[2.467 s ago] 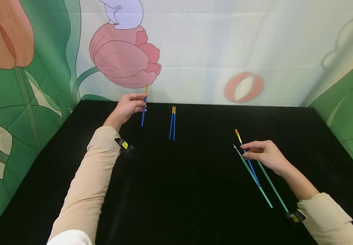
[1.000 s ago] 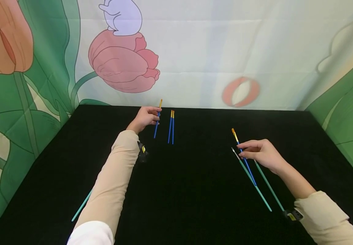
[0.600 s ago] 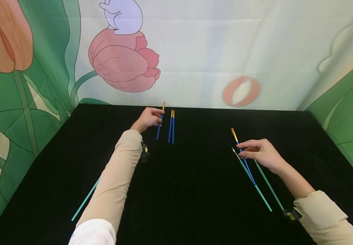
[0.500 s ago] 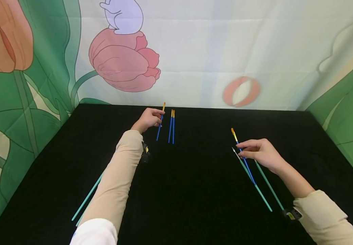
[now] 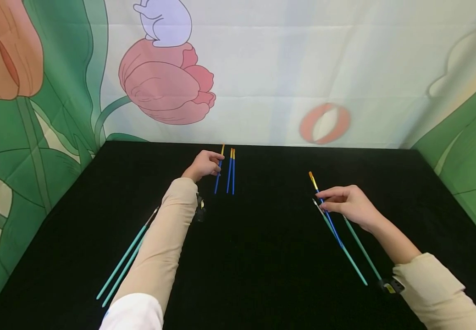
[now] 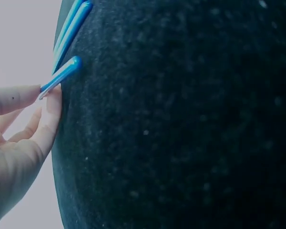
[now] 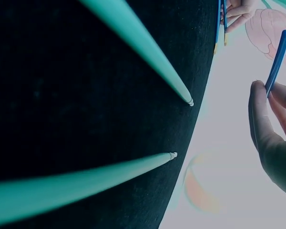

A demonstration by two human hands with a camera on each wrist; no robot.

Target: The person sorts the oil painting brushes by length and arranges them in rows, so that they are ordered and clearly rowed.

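Near the left edge of the tabletop, two teal brushes lie side by side, the left sleeve hiding part of one. Beyond, near the far edge, the left hand pinches a blue brush in its fingertips, bristles pointing away. Just right of it lies a blue pair, bristles the same way. Toward the right edge, the right hand pinches another blue brush, slanting across one of two more teal brushes; whether they touch I cannot tell. The step in hand looks like setting the left hand's brush beside the pair; the next move seems to call for lowering it parallel, then easing that grip without nudging its neighbours.
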